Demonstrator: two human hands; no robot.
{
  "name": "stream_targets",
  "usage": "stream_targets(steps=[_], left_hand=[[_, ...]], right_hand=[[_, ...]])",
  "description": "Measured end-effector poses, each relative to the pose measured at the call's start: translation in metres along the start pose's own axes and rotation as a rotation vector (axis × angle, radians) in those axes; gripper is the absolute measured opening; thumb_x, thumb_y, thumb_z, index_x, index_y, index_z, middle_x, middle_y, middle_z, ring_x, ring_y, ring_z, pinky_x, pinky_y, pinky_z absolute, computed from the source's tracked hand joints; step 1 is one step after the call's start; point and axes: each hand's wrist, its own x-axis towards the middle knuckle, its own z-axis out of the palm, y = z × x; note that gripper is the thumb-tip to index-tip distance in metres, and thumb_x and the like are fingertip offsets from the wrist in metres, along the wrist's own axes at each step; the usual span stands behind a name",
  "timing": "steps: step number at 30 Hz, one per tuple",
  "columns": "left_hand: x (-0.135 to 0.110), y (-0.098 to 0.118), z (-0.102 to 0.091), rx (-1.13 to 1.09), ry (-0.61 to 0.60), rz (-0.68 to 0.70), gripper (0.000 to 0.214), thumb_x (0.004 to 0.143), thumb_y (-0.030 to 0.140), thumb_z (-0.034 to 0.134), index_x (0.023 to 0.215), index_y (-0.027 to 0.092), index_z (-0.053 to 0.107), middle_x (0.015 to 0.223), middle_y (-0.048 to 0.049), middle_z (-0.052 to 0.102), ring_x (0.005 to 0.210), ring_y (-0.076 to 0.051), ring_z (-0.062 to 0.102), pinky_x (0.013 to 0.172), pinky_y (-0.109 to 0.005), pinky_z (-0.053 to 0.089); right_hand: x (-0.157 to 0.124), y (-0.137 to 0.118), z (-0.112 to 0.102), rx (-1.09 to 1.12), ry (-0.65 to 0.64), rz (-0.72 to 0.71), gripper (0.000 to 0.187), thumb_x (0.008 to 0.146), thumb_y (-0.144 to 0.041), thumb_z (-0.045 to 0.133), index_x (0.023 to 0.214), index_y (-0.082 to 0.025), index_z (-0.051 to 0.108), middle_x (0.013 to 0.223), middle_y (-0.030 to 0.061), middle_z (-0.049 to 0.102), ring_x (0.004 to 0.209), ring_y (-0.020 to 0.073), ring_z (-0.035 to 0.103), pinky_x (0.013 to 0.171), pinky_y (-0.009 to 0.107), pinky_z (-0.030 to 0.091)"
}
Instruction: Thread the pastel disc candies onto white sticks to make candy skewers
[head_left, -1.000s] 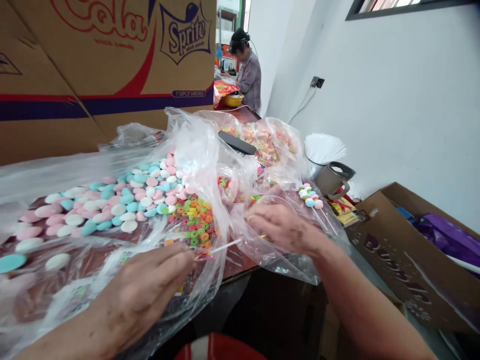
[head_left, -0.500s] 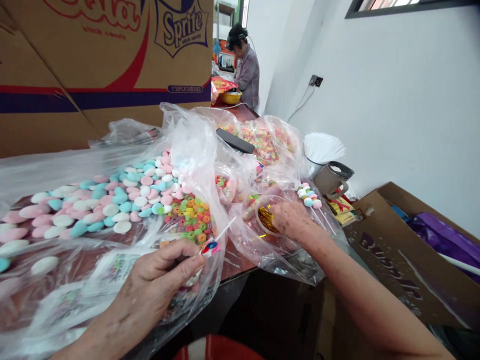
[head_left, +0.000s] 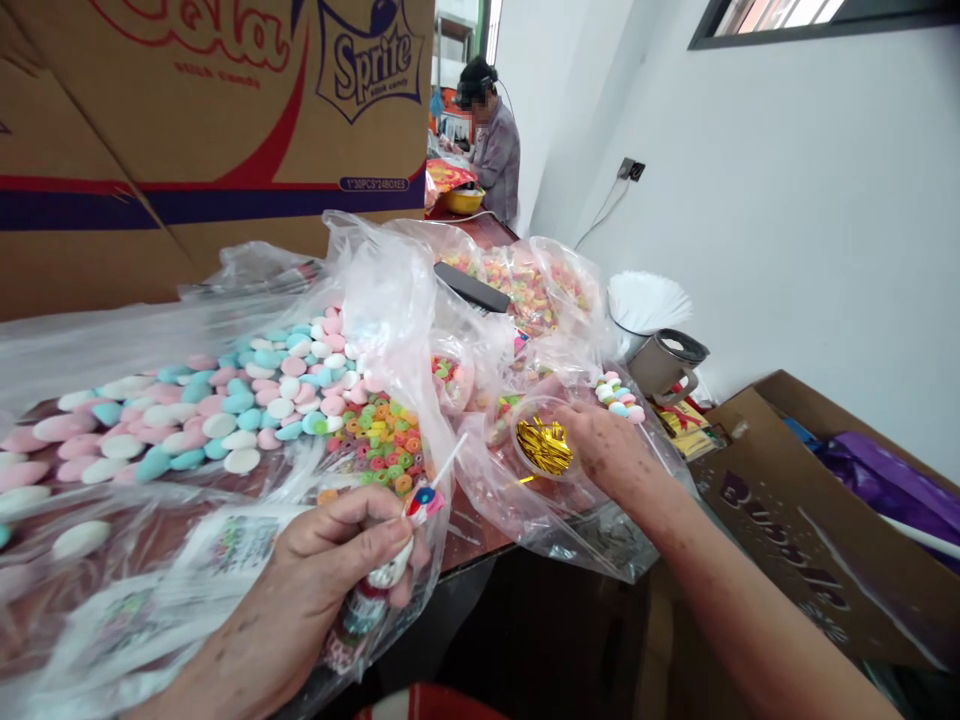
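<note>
My left hand (head_left: 330, 555) is closed around a candy skewer in a small clear printed bag (head_left: 390, 560), its white stick (head_left: 452, 462) poking up to the right. My right hand (head_left: 607, 445) rests at the rim of a small clear cup of gold twist ties (head_left: 546, 443); its fingers are curled at the cup's right side and I cannot see whether they hold a tie. Between my hands lies a heap of small coloured ring candies (head_left: 382, 440) on plastic. Pink, blue and white disc candies (head_left: 225, 400) spread over a plastic sheet to the left.
A large cardboard carton (head_left: 187, 120) printed "Sprite" stands behind the candies. Bags of mixed candies (head_left: 525, 280) and a finished skewer (head_left: 619, 395) lie further back. A grey tape roll (head_left: 664, 360) and an open cardboard box (head_left: 817, 500) are on the right. Another person (head_left: 495, 140) works at the far end.
My right hand has moved back off the plastic to the right side of the cup, uncovering the gold ties. My left hand has lifted the bagged skewer upright.
</note>
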Motion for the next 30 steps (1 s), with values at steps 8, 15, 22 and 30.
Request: stream_targets(steps=[8, 15, 22, 30], left_hand=[[-0.001, -0.004, -0.001, -0.070, 0.026, 0.002, 0.025, 0.078, 0.038, 0.079, 0.066, 0.017, 0.070, 0.059, -0.0036, 0.069, 0.047, -0.012, 0.056, 0.048, -0.021, 0.039], [-0.004, 0.002, 0.013, -0.184, -0.007, 0.006, 0.024, 0.076, 0.035, 0.082, 0.068, 0.017, 0.068, 0.067, -0.0042, 0.072, 0.050, -0.012, 0.057, 0.048, -0.022, 0.042], [-0.004, -0.002, 0.021, -0.179, -0.026, -0.044, 0.026, 0.077, 0.039, 0.081, 0.070, 0.018, 0.069, 0.063, -0.0043, 0.070, 0.047, -0.011, 0.054, 0.041, -0.018, 0.037], [0.003, -0.008, 0.018, -0.199, -0.097, 0.046, 0.026, 0.080, 0.039, 0.079, 0.068, 0.018, 0.070, 0.056, -0.0028, 0.068, 0.045, -0.010, 0.054, 0.041, -0.017, 0.037]], right_hand=[[-0.009, 0.004, 0.003, -0.045, 0.137, 0.079, 0.028, 0.100, -0.012, 0.042, 0.113, -0.018, 0.066, 0.110, 0.0106, 0.069, 0.103, 0.0226, 0.066, 0.071, 0.028, 0.043], [-0.008, 0.003, 0.010, 0.104, 0.254, 0.118, 0.027, 0.103, -0.017, 0.040, 0.102, -0.016, 0.066, 0.109, 0.0100, 0.068, 0.099, 0.0209, 0.064, 0.075, 0.028, 0.041], [-0.006, 0.006, 0.022, 0.228, 0.180, 0.057, 0.036, 0.100, -0.012, 0.038, 0.122, -0.021, 0.065, 0.112, 0.0090, 0.068, 0.100, 0.0206, 0.063, 0.080, 0.027, 0.043], [-0.009, 0.008, 0.034, 0.556, 0.407, 0.139, 0.027, 0.098, -0.024, 0.041, 0.086, -0.019, 0.064, 0.083, 0.0056, 0.067, 0.078, 0.0198, 0.060, 0.071, 0.029, 0.043]])
